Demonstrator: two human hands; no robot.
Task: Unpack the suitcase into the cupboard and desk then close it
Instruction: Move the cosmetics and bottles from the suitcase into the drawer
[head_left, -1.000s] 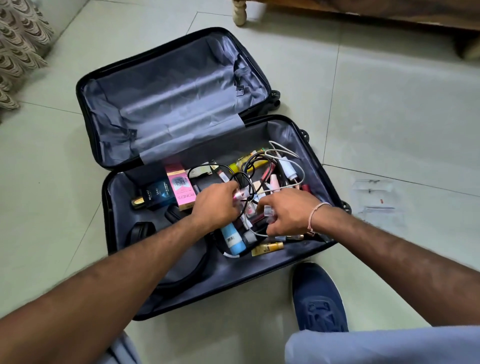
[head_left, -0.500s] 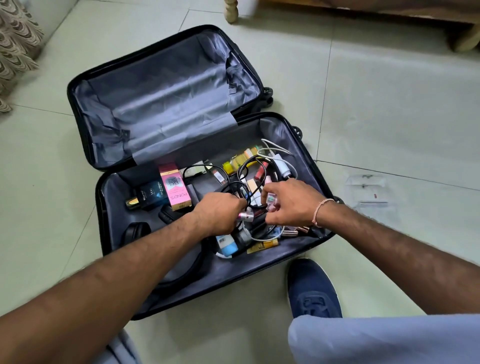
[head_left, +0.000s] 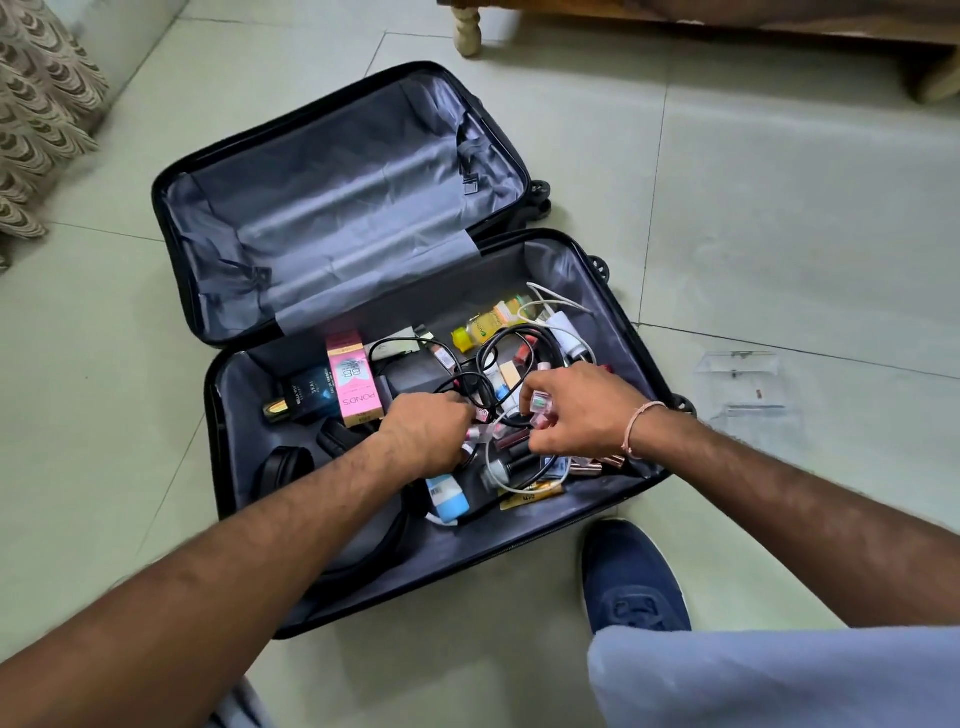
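- Suitcase (head_left: 223, 415) lies open flat on the floor. The lid half, farther from the person, shows only its grey lining; the near half holds all the contents.
- Both hands are down in the near half, over a heap of small cosmetics tangled with a black cable (head_left: 511, 340).
- Left hand (head_left: 428, 428): fingers curled over small items at the heap's left edge. What exactly they hold is hidden under the knuckles.
- Right hand (head_left: 576, 408): fingers pinch a small clear-capped bottle (head_left: 540, 402), raised slightly above the heap.
- Governing relation: the heap lies directly under and between the two hands, the cable loops arching away from the fingers toward the lid. The right hand is nearer the white charger (head_left: 563, 332); the left is nearer the pink box (head_left: 353, 376) and the blue tube (head_left: 447, 496).
- Pink box lies with its long axis running away from the person, just beside a dark perfume box (head_left: 306, 397).
- Judgement: unpacking is at an early stage; cable loops may drag loose pieces when lifted.
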